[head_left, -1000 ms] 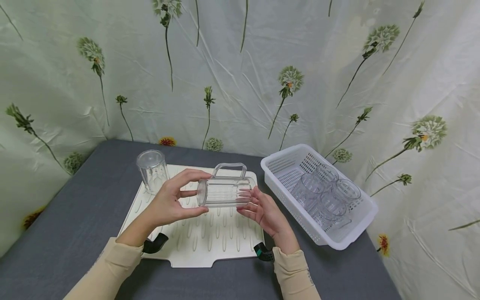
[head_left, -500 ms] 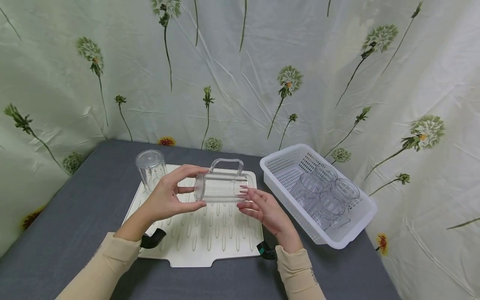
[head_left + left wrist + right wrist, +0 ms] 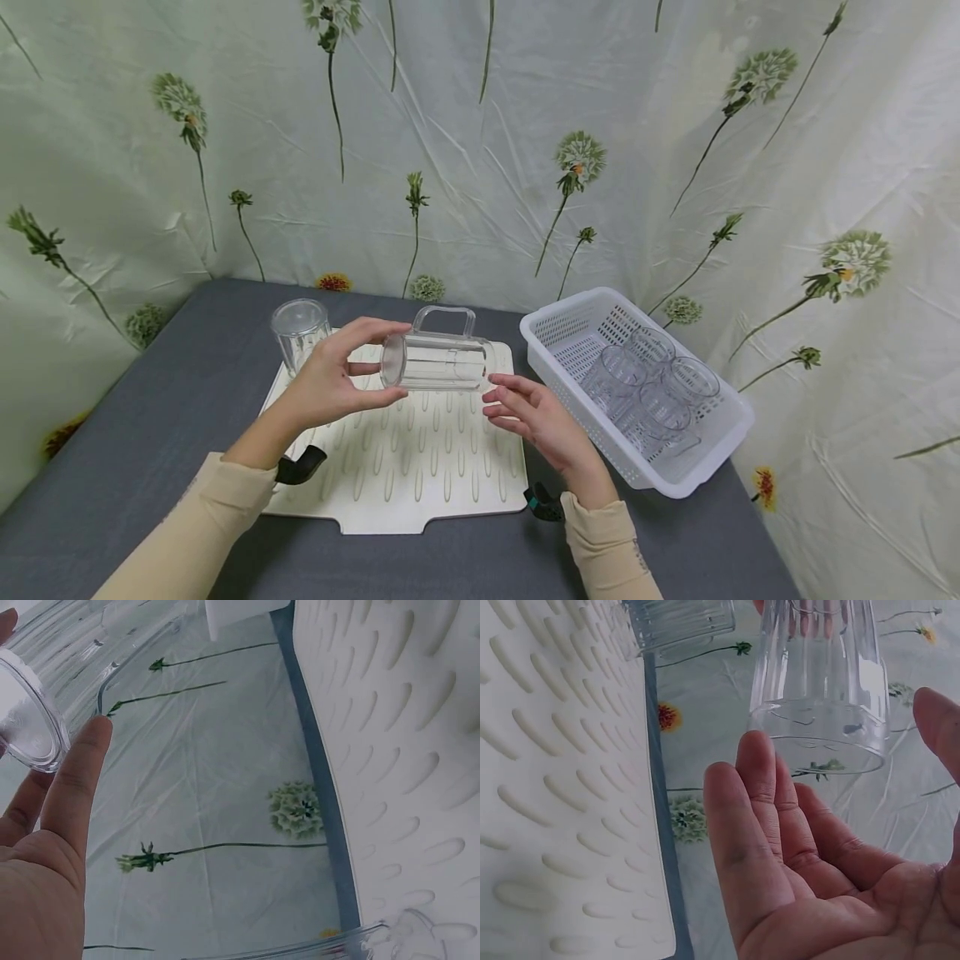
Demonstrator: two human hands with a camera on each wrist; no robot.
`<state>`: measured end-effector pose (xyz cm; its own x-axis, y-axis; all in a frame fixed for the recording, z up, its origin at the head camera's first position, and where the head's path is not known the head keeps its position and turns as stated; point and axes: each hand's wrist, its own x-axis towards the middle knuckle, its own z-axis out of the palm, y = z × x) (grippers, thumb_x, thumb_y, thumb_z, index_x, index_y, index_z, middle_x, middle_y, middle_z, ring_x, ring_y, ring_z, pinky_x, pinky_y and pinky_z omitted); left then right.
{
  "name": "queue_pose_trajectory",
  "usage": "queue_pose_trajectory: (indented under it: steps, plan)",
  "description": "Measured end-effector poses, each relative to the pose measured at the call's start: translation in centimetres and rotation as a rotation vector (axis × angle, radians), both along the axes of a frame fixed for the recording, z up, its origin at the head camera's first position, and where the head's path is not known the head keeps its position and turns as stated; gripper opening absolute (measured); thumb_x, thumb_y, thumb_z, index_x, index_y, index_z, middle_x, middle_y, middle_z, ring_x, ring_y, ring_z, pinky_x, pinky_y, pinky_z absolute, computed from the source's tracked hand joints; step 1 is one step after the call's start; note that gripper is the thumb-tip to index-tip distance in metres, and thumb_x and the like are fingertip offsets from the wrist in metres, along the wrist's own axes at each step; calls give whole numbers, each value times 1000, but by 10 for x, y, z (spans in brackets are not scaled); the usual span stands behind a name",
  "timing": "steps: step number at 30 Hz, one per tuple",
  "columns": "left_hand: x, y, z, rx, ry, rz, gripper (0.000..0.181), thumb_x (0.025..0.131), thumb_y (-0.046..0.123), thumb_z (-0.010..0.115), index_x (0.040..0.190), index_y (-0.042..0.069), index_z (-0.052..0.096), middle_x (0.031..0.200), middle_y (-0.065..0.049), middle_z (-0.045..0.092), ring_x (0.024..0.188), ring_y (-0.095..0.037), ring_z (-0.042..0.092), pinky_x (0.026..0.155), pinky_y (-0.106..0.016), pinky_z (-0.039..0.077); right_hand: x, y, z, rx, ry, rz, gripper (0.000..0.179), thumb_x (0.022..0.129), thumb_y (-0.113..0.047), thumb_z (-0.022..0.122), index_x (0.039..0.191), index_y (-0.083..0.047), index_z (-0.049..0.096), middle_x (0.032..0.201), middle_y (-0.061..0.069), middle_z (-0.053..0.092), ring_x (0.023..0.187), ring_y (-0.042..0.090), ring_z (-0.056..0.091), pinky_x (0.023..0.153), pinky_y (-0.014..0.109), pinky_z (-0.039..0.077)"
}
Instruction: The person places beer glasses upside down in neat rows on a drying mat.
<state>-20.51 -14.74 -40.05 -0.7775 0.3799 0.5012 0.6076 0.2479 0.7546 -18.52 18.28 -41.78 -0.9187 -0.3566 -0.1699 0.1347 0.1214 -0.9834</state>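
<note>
A clear glass mug [image 3: 446,363] lies sideways in the air above the white ribbed tray [image 3: 405,492], handle upward and rim toward the right. My left hand [image 3: 333,375] grips it round the base end, thumb below and fingers above. Just off the rim is my right hand [image 3: 543,421], its fingers loosely bent and holding nothing. In the right wrist view, the mug's rim [image 3: 829,761] appears beyond the fingertips, with the palm uncovered. The left wrist view shows only part of the mug's base [image 3: 30,712] beside the fingers.
Another clear glass [image 3: 300,329] stands upside down at the tray's back left corner. To the right, a white perforated basket [image 3: 637,483] holds several glass mugs [image 3: 667,408]. A flowered curtain [image 3: 480,167] hangs behind the grey-covered table [image 3: 172,392].
My left hand has raised the mug slightly and moved it left. My right hand has drawn back to the right, away from the rim.
</note>
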Motion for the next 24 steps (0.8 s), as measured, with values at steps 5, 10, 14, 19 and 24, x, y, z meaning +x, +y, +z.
queue_pose_trajectory:
  steps: [5,10,14,19,24]
  plan:
    - [-4,-2,3,-24,-15,13,76,80,4,95,147,22,64,138,-2,64,119,-9,62,89,-38,67,2,4,4,19,4,-5,55,112,-21,59,158,5,44,139,29,61,117,29,70,101,27,62]
    - [-6,-5,4,-60,-33,37,75,83,8,94,149,23,63,139,-3,63,121,-11,59,89,-41,67,3,10,6,34,26,-13,54,112,-20,59,157,6,45,135,24,64,116,29,70,102,28,61]
    - [-7,-5,6,-76,-36,55,74,84,9,93,150,22,63,139,-3,64,120,-13,59,89,-43,67,5,14,7,56,40,-17,53,112,-19,58,157,4,45,138,28,62,117,28,70,105,29,60]
    - [-8,-5,9,-97,-32,77,74,84,9,92,150,22,63,137,-4,64,119,-15,59,89,-45,67,6,20,9,80,50,-20,54,112,-20,59,158,3,45,141,30,60,115,22,70,106,31,60]
    - [-10,-5,12,-110,-40,95,73,84,10,93,150,22,63,136,-5,64,119,-16,59,89,-47,67,8,26,11,84,59,-19,54,111,-18,60,158,5,44,146,35,55,117,23,70,104,27,60]
